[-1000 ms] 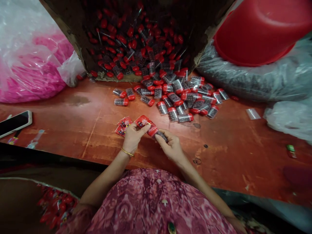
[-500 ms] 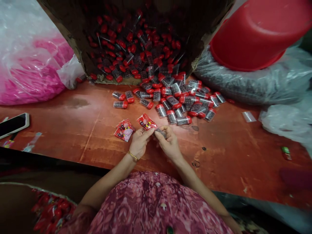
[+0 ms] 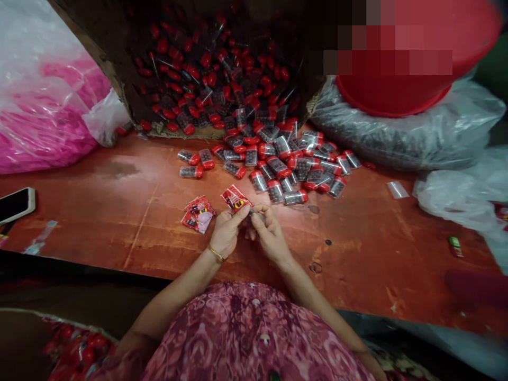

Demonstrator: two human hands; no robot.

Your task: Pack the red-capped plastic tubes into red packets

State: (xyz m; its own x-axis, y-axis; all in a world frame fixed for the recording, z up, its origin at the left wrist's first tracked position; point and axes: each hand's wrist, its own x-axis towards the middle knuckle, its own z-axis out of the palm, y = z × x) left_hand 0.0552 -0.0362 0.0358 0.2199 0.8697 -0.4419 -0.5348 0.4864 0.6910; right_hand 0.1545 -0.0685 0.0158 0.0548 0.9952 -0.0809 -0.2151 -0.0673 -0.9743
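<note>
My left hand (image 3: pixel 225 230) pinches a red printed card packet (image 3: pixel 233 197) between thumb and fingers. Right beside it, my right hand (image 3: pixel 269 232) is closed with its fingertips against the packet's near end. A small dark piece shows between the right fingers; most of it is hidden. Left of my hands lies a small stack of similar red printed packets (image 3: pixel 199 212). Beyond my hands spreads a pile of clear plastic cases with red caps (image 3: pixel 278 164), with dark beads visible inside them.
A tipped cardboard box (image 3: pixel 119 90) full of the same red-capped cases opens toward me. To the left are a bag of pink pieces (image 3: pixel 43 121) and a phone (image 3: pixel 18 205). A red bucket (image 3: pixel 397 98) rests on a plastic sack (image 3: pixel 420 137) at right.
The dark piece in my right fingers shows less now, and that hand is nearer the packet. The whole view has shifted slightly.
</note>
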